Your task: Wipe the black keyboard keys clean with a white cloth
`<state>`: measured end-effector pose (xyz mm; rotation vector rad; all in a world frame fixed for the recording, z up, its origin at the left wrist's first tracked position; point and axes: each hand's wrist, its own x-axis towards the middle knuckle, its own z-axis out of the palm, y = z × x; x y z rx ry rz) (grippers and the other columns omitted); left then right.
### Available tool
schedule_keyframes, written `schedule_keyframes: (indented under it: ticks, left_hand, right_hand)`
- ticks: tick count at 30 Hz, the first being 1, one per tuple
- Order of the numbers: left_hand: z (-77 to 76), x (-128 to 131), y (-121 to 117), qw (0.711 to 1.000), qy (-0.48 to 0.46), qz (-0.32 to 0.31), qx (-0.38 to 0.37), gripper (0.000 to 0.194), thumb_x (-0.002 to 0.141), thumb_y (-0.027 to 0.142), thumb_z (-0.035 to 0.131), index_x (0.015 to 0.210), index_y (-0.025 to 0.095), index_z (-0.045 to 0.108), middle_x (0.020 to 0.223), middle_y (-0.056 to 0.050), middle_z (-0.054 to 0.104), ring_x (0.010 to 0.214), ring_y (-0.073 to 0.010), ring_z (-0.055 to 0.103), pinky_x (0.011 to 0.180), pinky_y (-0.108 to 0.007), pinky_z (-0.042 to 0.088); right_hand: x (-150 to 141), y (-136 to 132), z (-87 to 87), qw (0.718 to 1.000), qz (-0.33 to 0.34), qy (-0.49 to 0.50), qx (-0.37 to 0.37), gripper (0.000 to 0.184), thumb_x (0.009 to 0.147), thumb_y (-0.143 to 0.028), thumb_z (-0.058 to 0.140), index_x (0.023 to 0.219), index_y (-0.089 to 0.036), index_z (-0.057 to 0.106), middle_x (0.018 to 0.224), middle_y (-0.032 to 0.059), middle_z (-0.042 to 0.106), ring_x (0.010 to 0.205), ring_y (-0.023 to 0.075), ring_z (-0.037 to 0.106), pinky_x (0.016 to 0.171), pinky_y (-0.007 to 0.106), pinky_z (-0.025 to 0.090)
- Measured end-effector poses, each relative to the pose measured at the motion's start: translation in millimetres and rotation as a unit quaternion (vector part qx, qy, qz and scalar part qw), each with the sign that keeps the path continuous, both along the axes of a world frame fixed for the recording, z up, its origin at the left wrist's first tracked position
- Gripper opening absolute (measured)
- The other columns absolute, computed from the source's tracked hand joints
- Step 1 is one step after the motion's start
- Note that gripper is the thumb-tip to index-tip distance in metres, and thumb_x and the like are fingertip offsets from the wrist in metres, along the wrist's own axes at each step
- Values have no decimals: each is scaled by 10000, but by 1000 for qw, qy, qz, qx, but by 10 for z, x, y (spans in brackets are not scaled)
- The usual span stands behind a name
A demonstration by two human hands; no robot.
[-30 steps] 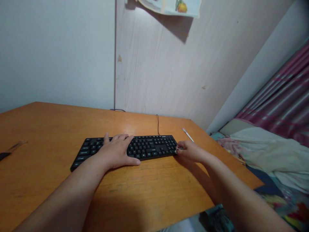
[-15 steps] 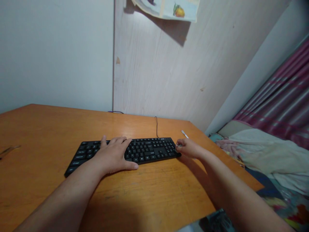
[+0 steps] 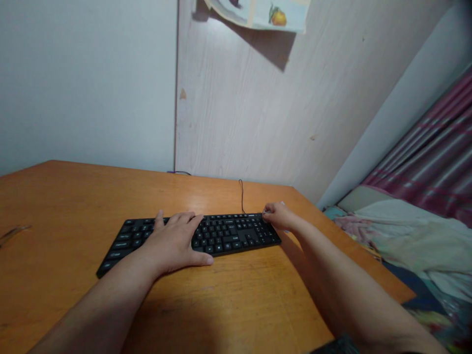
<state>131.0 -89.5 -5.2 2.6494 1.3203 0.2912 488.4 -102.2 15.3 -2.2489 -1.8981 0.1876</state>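
Note:
A black keyboard (image 3: 224,236) lies slantwise on the wooden table, its cable (image 3: 242,196) running back toward the wall. My left hand (image 3: 176,242) rests across the keyboard's left-middle part, fingers spread and thumb over the near edge; it covers many keys. At the far right corner of the keyboard, by the number keys, is my right hand (image 3: 279,215). Its fingers are pinched together, and a small pale bit shows at their tips, too small to name. Behind this hand a small white strip is nearly hidden.
The orange-brown table (image 3: 221,305) meets a pale wall panel (image 3: 239,113) at the back. A thin dark object (image 3: 13,233) lies at the far left. To the right is a bed with bedding (image 3: 398,236) and a purple curtain (image 3: 435,137). Something dark (image 3: 337,345) shows at the bottom edge.
My right hand has moved from the keyboard's right edge back to its far right corner, covering most of the white strip. My left hand stays in place on the keys.

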Motion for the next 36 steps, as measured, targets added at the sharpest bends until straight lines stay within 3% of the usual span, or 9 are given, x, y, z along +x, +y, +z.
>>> schedule_keyframes:
  ticks: [13,21,28,36]
  left_hand:
    - [-1,-1,4,1000,4,-3,6,1143,550,867,540,1486,233,368,1530,-179,356,1393,-442,277,1090,-680,-91]
    - [-5,-7,8,1000,3,-6,4,1149,559,861,538,1493,218,355,1531,-185,349,1391,-457,269,1069,-713,-90]
    - [28,10,2,1000,12,-1,5,1129,563,842,549,1487,220,369,1528,-180,358,1389,-460,275,1082,-706,-50]
    - [-16,1,38,1000,15,-1,16,1131,563,852,535,1493,233,357,1526,-173,364,1389,-465,270,1076,-717,-32]
  right_hand:
    - [89,189,-81,998,-33,35,46,154,778,-281,586,841,-170,672,779,45,681,729,161,585,635,244,370]
    - [210,-12,-105,996,-24,81,40,117,764,-281,633,711,-179,655,653,3,649,691,147,579,773,279,416]
    - [242,-288,-202,989,-35,136,51,129,758,-264,587,678,-167,614,576,6,595,572,142,527,545,248,375]
    - [216,-696,-291,978,-53,191,65,116,732,-291,588,720,-175,595,598,-6,581,548,129,498,497,235,335]
